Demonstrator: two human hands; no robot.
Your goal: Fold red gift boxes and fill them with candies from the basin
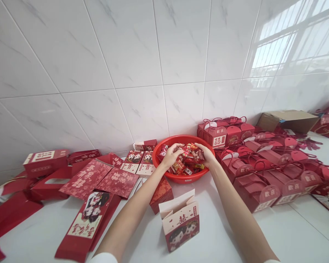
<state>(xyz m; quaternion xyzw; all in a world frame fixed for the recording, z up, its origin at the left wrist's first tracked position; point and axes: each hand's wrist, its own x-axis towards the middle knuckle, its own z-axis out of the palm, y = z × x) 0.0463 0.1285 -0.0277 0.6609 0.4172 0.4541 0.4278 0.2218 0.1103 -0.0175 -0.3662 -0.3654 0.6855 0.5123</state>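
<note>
A red plastic basket (178, 179) of wrapped candies (190, 160) stands against the tiled wall. Both my hands are inside its rim. My left hand (173, 155) has its fingers curled and its thumb against a pink-wrapped candy (184, 151). On the other side, my right hand (207, 155) bends its fingers around a brownish-red wrapped candy (199, 154); its fingertips are partly hidden. Between my forearms a cream and red paper gift box (181, 223) stands upright with its top open. A patterned red box (161, 195) sits behind it, beside my left forearm.
Rows of red gift boxes with cord handles (263, 164) fill the right side. An open cardboard box (290, 118) is behind them, with pink gloves (309, 143) nearby. Flat and part-folded red boxes (84, 175) lie on the left. The wall (137, 109) bounds the white table (216, 226).
</note>
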